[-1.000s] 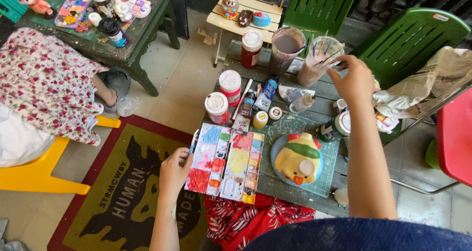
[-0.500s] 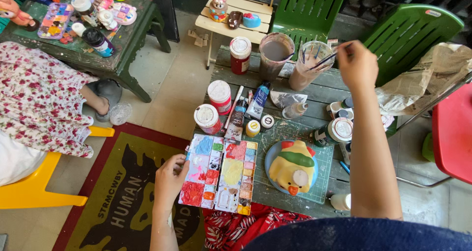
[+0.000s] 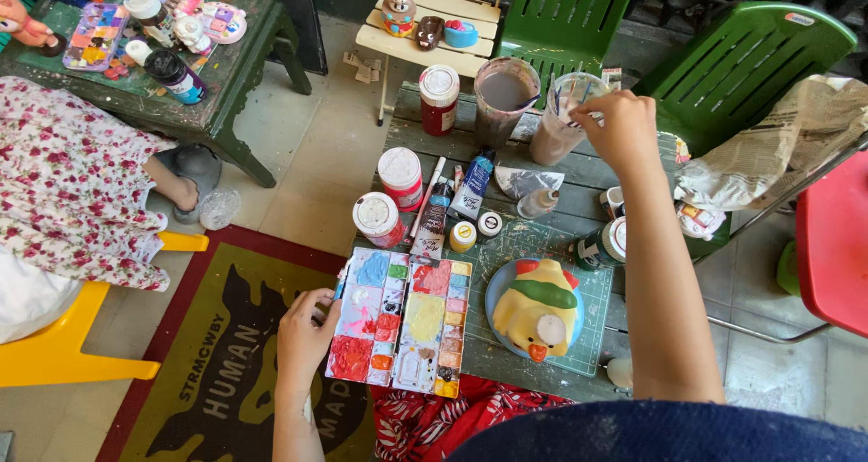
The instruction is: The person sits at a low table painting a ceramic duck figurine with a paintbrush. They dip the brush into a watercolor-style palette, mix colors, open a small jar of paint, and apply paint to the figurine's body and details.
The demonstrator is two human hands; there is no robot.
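My left hand [image 3: 305, 335] grips the left edge of a rectangular paint palette [image 3: 402, 322] smeared with red, pink, yellow and white. My right hand [image 3: 622, 127] reaches to the far side of the small green table [image 3: 542, 236], fingers closed on a thin brush in a clear rinse cup [image 3: 562, 118]. A second cup of murky brown water [image 3: 503, 100] stands just left of it. A yellow duck-like figure [image 3: 538, 310] lies on a blue plate on a green cutting mat.
Paint jars [image 3: 400, 177] and tubes [image 3: 472, 186] crowd the table's middle. Green chairs [image 3: 741, 55] stand behind, a red chair [image 3: 836, 245] at right. A person in a floral dress [image 3: 72, 182] sits at left beside another painted-up table [image 3: 163, 73]. A small wooden stool [image 3: 434, 28] holds figurines.
My right hand has stayed at the rinse cup, shifting slightly over it. The view has dipped a little; my left hand still holds the palette.
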